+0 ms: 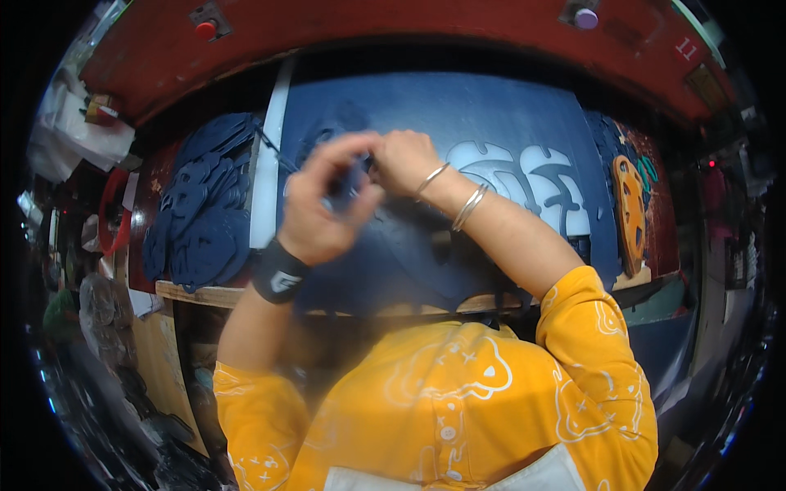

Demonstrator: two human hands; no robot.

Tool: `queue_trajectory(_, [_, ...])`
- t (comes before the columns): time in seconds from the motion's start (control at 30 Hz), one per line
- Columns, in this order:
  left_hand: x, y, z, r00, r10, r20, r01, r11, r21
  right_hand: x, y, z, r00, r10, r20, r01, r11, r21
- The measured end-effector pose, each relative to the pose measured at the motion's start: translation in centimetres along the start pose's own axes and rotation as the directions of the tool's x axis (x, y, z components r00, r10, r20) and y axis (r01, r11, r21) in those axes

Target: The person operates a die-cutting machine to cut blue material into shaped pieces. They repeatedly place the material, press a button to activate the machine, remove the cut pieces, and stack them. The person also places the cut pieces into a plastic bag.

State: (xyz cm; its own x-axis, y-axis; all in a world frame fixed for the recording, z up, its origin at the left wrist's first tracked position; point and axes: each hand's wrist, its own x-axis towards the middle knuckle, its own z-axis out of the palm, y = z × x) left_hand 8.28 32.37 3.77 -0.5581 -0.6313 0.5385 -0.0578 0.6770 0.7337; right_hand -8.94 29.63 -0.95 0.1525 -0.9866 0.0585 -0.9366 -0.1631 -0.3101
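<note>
My left hand (pixel 319 200), with a black wristband, is smeared by motion above the dark blue sheet (pixel 409 98). Its thumb and fingers curve around a dark patch; whether that is a held piece or the sheet behind cannot be told. Against its fingertips is my right hand (pixel 405 159), wearing silvery bangles, its fingers curled closed. Whatever those fingers pinch is hidden. Just right of the right hand, curved cut-outs in the sheet bare a whitish board (pixel 536 168) underneath. A dark, blurred shape lies on the sheet behind the left hand.
Dark blue cut pieces (pixel 205 204) are heaped at the left, beside a pale strip (pixel 270 164). An orange cutting die (pixel 629 213) stands at the right, near green-handled scissors (pixel 648 170). Across the back runs a red machine beam (pixel 393 20) with a red button (pixel 206 31).
</note>
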Motion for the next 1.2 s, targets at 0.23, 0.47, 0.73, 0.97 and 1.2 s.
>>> queue_trajectory(0.23, [-3.8,0.1,6.5,0.727,-0.04,0.685,-0.187,0.949,0.253,-6.7,12.0,-5.7,0.956,0.291,-0.029,-0.264,0.902,0.341])
queue_trajectory(0.47, [-0.7,1.4,5.2,0.805,-0.083,0.588,-0.1,0.957,0.272,-16.7,12.4,-7.9,0.959,0.26,0.111,-0.269,0.719,0.641])
queue_trajectory(0.73, [1.2,-0.8,1.5,0.838,-0.519,0.168,0.5,0.61,-0.615,-11.9,0.4,-5.3,1.0,-0.001,0.029,-0.012,0.893,0.45])
queue_trajectory(0.97, [2.0,-2.5,1.3,0.875,-0.483,0.002,0.374,0.675,-0.636,-9.9,-1.1,-2.3,0.963,0.014,-0.27,0.072,0.949,0.308])
queue_trajectory(1.2, [11.8,-5.4,-7.7,0.749,-0.463,-0.474,0.001,0.716,-0.698,-15.9,2.6,-1.6,0.991,0.037,0.131,-0.058,0.986,0.157])
